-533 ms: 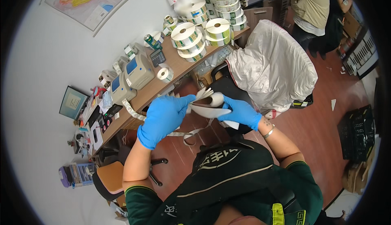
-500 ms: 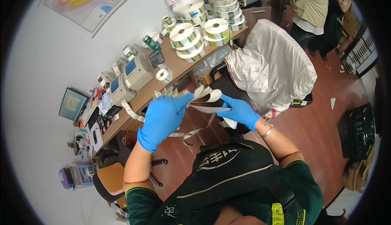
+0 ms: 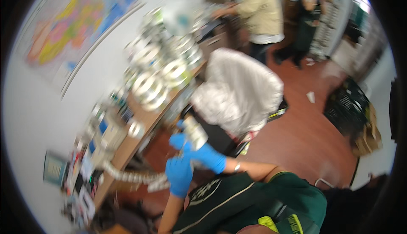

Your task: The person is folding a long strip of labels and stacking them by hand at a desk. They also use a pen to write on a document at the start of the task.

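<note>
2 gloved hands (image 3: 180, 175) (image 3: 203, 153), 1 label roll (image 3: 196, 131) held, 1 covered chair (image 3: 237, 92), 1 wall map (image 3: 72, 26), 2 other people (image 3: 260, 13) (image 3: 311, 15)

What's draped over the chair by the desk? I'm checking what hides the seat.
A pale, shiny sheet covers the chair back entirely. Only a dark edge of the chair shows below it; the seat is hidden by the sheet and the gloved right hand.

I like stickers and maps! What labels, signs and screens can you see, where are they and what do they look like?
Map: on the wall, upper left; a big sheet in yellow, pink and blue.
Label rolls: stacked on the desk; round, white and green.
Label strip: runs from the desk to the left hand; long, pale.
Roll: in the right hand; small, whitish.
Printer: on the desk; beige box, blue screen.
</note>
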`<state>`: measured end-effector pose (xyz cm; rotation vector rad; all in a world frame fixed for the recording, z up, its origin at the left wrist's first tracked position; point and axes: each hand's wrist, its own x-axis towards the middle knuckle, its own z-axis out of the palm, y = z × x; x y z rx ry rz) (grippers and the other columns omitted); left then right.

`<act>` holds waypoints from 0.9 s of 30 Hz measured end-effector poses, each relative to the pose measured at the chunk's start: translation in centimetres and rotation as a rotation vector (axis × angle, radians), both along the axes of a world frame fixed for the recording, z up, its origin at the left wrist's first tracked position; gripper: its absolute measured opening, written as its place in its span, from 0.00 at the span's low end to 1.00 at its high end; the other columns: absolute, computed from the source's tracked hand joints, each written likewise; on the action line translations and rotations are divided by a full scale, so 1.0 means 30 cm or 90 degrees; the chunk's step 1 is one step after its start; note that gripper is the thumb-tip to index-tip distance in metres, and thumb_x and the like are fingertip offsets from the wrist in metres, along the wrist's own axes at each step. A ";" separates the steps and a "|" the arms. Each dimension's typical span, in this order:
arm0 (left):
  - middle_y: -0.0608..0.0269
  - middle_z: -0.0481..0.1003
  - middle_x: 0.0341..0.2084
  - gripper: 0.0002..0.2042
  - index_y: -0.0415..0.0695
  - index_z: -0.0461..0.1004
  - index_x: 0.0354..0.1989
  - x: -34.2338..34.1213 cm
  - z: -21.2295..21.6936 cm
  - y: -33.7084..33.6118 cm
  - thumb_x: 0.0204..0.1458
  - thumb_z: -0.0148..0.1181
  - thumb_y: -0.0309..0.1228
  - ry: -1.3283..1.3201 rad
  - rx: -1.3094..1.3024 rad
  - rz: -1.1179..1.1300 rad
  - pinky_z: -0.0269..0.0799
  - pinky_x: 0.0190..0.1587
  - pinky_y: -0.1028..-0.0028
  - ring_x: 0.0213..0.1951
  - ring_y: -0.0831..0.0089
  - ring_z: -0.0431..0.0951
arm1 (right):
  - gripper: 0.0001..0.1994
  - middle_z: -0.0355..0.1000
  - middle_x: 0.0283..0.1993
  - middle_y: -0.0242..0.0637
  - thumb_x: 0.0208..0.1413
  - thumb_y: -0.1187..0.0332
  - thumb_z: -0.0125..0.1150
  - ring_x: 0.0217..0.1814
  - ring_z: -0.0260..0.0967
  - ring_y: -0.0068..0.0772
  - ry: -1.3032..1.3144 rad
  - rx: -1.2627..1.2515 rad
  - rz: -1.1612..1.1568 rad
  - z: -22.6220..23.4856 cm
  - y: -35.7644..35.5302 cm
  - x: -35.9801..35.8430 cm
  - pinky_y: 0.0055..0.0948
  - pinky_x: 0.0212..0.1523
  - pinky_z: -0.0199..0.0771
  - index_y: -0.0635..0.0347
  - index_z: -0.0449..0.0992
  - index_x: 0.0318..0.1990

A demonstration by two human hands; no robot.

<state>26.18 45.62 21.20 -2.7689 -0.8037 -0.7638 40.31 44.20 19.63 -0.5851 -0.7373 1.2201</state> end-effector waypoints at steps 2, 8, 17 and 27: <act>0.59 0.64 0.20 0.06 0.43 0.72 0.30 0.020 -0.028 -0.036 0.47 0.58 0.31 -0.011 -0.011 -0.040 0.63 0.32 0.63 0.26 0.61 0.67 | 0.35 0.63 0.58 0.34 0.58 0.72 0.58 0.55 0.64 0.23 -0.075 -0.007 -0.093 -0.042 0.005 -0.032 0.27 0.55 0.67 0.59 0.47 0.70; 0.53 0.76 0.34 0.14 0.39 0.71 0.48 -0.033 0.031 -0.074 0.56 0.53 0.32 -0.017 -0.277 -0.065 0.71 0.39 0.66 0.35 0.60 0.76 | 0.23 0.75 0.35 0.39 0.66 0.59 0.46 0.34 0.71 0.25 0.155 0.115 0.141 -0.027 -0.011 0.067 0.24 0.43 0.73 0.74 0.64 0.57; 0.53 0.68 0.53 0.22 0.38 0.63 0.59 -0.013 -0.066 -0.012 0.58 0.52 0.34 -0.069 -0.636 -0.127 0.63 0.57 0.69 0.55 0.65 0.67 | 0.27 0.75 0.42 0.39 0.65 0.52 0.46 0.41 0.72 0.24 -0.004 0.076 0.271 0.177 -0.093 0.138 0.21 0.45 0.72 0.69 0.65 0.59; 0.50 0.73 0.40 0.21 0.34 0.59 0.59 0.099 0.289 -0.053 0.60 0.46 0.33 -0.599 -0.842 0.021 0.72 0.46 0.66 0.40 0.64 0.76 | 0.23 0.71 0.53 0.36 0.59 0.57 0.58 0.53 0.66 0.30 -0.308 -0.004 0.317 -0.114 -0.129 0.014 0.28 0.57 0.63 0.60 0.68 0.58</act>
